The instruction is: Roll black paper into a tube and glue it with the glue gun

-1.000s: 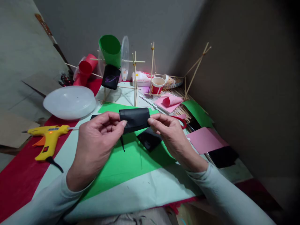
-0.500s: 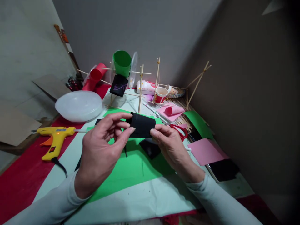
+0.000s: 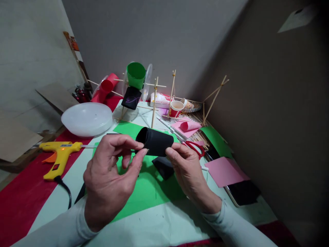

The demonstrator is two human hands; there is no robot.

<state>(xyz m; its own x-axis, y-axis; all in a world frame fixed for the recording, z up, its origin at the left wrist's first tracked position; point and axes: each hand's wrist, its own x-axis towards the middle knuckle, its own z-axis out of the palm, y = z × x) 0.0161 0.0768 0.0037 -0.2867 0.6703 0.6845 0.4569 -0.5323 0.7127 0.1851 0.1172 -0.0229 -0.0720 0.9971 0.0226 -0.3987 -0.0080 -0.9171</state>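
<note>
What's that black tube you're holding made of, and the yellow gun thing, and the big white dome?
The black tube looks like matte craft paper or thin foam sheet, rolled: a thin wall shows at its open end. The yellow glue gun seems to be moulded plastic, smooth with a slight sheen. The white dome looks like translucent, milky plastic, though frosted glass can't be ruled out.

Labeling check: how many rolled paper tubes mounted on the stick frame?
3: red tube left, green tube top, black tube below it. Others may be hidden behind.

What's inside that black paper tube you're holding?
The black paper tube, held by the left hand and right hand, shows only a dark open end. Its far inside is hidden.
</note>
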